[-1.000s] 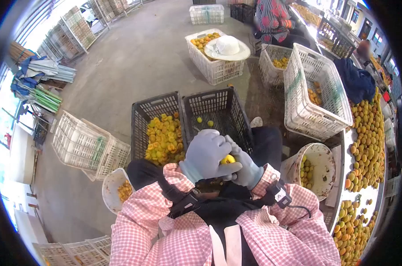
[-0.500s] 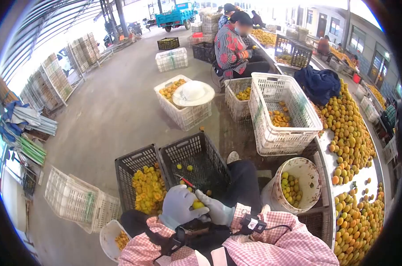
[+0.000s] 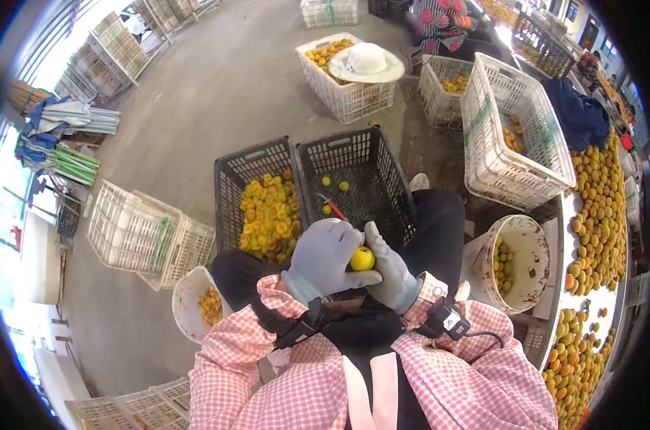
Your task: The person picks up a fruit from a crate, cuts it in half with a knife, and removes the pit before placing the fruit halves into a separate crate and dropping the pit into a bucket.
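Observation:
A yellow-green apricot (image 3: 362, 259) sits between my two grey-gloved hands over my lap. My left hand (image 3: 323, 259) curls around its left side, with the thumb under it. My right hand (image 3: 391, 272) is closed against its right side, fingers pointing up. Just beyond my knuckles, a red-handled tool (image 3: 335, 208) with a thin metal end overlaps the black crate (image 3: 404, 168), where a few green fruits lie. Beside it, another black crate (image 3: 228, 172) holds many opened yellow fruit pieces (image 3: 267, 215).
A stained white bucket (image 3: 533, 290) with fruit stands right of my knee, beside a table heaped with apricots (image 3: 597, 215). A smaller white bucket (image 3: 185, 308) is at left. White crates (image 3: 131, 222) lie beyond it. Ahead, a hat (image 3: 368, 63) tops a fruit crate; a person (image 3: 439, 25) sits behind.
The view has tilted down and shifted, so the crates and bucket appear higher and further right. My hands stay together around the apricot, which now shows more fully between them.

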{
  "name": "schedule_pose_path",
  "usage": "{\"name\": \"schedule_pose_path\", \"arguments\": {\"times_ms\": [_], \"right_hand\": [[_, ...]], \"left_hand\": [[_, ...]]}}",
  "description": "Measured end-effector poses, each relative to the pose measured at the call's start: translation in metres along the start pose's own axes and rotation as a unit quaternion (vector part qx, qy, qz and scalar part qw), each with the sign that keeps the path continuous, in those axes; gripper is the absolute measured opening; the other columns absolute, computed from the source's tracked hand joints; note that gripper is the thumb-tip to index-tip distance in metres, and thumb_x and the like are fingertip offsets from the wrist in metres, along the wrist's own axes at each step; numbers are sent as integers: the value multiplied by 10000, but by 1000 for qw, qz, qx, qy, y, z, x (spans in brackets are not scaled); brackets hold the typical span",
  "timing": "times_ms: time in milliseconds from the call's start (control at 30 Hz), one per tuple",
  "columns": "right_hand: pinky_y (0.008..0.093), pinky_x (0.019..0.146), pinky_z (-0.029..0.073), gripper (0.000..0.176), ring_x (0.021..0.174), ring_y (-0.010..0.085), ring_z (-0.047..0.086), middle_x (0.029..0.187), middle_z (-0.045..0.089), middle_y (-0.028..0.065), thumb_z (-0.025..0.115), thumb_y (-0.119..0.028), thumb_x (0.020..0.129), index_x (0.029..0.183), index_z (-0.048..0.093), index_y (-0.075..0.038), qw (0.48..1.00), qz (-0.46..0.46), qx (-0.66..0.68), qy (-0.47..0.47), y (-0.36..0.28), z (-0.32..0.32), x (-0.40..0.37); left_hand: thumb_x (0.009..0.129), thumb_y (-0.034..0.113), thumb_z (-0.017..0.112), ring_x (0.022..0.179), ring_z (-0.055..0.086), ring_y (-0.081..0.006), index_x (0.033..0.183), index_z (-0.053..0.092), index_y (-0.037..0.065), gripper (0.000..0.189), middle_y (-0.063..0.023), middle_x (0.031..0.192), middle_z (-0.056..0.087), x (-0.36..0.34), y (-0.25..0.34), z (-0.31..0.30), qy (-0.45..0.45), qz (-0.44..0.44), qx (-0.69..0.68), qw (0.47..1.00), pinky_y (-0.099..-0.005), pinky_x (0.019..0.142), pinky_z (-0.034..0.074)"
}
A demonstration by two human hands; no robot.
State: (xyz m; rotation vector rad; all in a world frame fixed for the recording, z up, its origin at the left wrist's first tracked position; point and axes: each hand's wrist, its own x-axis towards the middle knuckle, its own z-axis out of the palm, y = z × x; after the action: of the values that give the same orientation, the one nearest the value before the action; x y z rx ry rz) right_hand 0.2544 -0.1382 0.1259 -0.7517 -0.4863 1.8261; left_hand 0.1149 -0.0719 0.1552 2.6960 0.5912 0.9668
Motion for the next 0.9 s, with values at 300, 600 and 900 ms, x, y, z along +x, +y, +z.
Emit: {"name": "schedule_pose_path", "arguments": {"times_ms": [300,600,900], "right_hand": [[257,930,414,664,1047,123,513,1142,538,66,229,-574,974,1272,429,-16,983,-5,-165,-74,1,-21,-7],[266,626,509,871,764,125,575,1087,569,73,239,-749,863,1356,365,-42,953,168,-247,-46,-6,-35,-1],[245,383,328,639,445,90,427,628,513,-11,287,-704,902,954,564,-130,983,158,-87,20,10,-22,-10]], "left_hand": [[598,514,763,704,563,-340,717,523,41,543,-138,725,535,1,-3,-2,-15,45,-23,999,-417,678,470],[661,577,704,652,561,-265,693,575,67,527,-87,708,558,-2,-14,9,-50,50,23,997,-368,667,469],[569,556,725,721,586,-333,700,563,44,554,-125,696,539,-6,-21,33,-59,66,-11,996,-437,712,489]]}}
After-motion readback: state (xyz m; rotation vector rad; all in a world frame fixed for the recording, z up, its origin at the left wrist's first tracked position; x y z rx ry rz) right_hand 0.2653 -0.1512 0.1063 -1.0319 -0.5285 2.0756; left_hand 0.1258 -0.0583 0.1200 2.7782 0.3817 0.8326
